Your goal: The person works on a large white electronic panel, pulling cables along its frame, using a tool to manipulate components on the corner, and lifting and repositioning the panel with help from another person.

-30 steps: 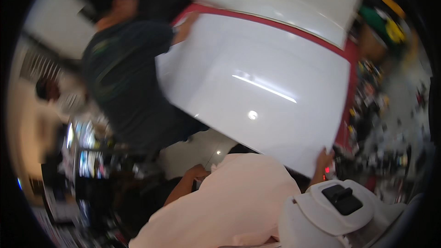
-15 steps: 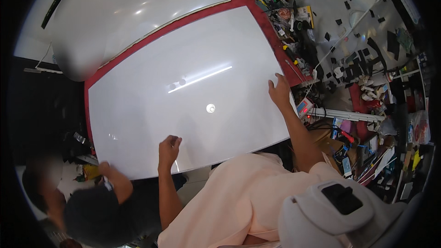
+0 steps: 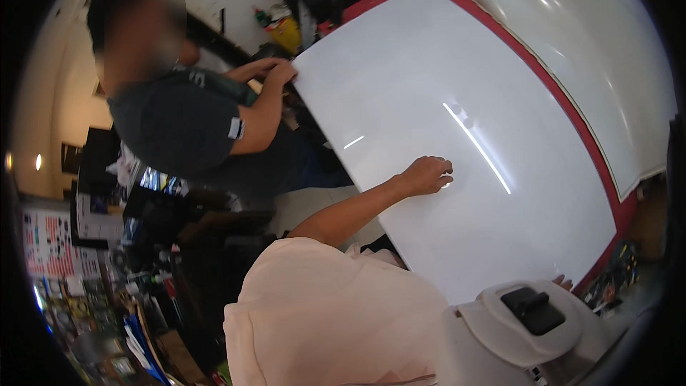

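A large glossy white panel (image 3: 400, 100) lies before me, with light reflections on its surface. My left hand (image 3: 426, 175) is over its middle, close to the surface. Its fingers are half curled, the thumb apart from them, a bright reflection between the tips; I see nothing held. Only the fingertips of my right hand (image 3: 564, 282) show, stretched out at the panel's near right edge; a pale device with a black part (image 3: 536, 318) hides the rest. A co-worker's hands (image 3: 280, 71) are at the panel's far left corner.
The panel rests on a red-covered table (image 3: 564, 104). Another large white panel (image 3: 550, 0) stands beyond it. The co-worker (image 3: 200, 125) in dark clothing stands at the left. Tools (image 3: 607, 275) crowd the right end; cluttered shelves (image 3: 78, 300) fill the lower left.
My view has swung left, so the panel now appears turned and the co-worker comes fully into view. My left hand now appears over the panel's middle; my right is mostly hidden.
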Tool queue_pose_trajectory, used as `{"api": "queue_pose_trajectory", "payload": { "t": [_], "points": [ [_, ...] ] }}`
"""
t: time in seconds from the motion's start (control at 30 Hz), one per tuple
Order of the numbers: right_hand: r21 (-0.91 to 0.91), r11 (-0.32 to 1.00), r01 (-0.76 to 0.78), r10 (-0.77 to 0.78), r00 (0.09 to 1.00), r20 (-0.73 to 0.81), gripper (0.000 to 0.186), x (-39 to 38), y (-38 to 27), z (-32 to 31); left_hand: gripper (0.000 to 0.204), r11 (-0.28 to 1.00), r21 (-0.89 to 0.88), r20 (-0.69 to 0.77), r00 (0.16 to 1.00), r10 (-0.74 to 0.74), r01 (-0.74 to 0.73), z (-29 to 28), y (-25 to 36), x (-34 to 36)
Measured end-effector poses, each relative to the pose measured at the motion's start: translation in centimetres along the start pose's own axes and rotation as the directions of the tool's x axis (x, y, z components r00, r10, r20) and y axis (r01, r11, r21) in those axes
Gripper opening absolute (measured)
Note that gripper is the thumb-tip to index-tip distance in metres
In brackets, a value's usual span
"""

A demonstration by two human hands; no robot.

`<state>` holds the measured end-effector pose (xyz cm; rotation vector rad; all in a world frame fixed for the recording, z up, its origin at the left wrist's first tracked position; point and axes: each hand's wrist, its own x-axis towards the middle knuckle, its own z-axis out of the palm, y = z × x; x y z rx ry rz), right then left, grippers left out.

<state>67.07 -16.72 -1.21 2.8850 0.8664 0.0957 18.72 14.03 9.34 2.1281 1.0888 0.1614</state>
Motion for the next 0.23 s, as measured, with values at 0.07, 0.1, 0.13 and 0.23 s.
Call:
{"api": "queue_pose_trajectory", "payload": {
  "t": [0.07, 0.1, 0.13, 0.23],
  "points": [
    [-0.013, 0.999, 0.05, -0.052, 0.959, -0.278, 0.054, 0.2, 2.1, 2.1, 0.022, 0.998, -0.047, -0.085, 0.996, -0.032, 0.029, 0.2, -0.5, -1.9],
    [0.007, 1.0, 0.01, -0.008, 0.966, -0.259, 0.054, 0.9, 3.1, 2.6, 0.022, 0.997, -0.068, -0.138, 0.989, -0.047, 0.038, 0.3, -1.1, -2.8],
    [0.034, 0.999, -0.009, 0.016, 0.975, -0.222, 0.054, 0.8, 2.3, 1.7, 0.023, 0.994, -0.08, -0.195, 0.977, -0.088, 0.073, 0.8, -1.7, -4.2],
    [0.065, 0.994, -0.092, 0.101, 0.983, -0.151, 0.054, 0.0, 1.4, 1.6, 0.026, 0.959, -0.176, -0.258, 0.93, -0.263, 0.223, -1.0, -2.3, -9.6]
  ]
}}
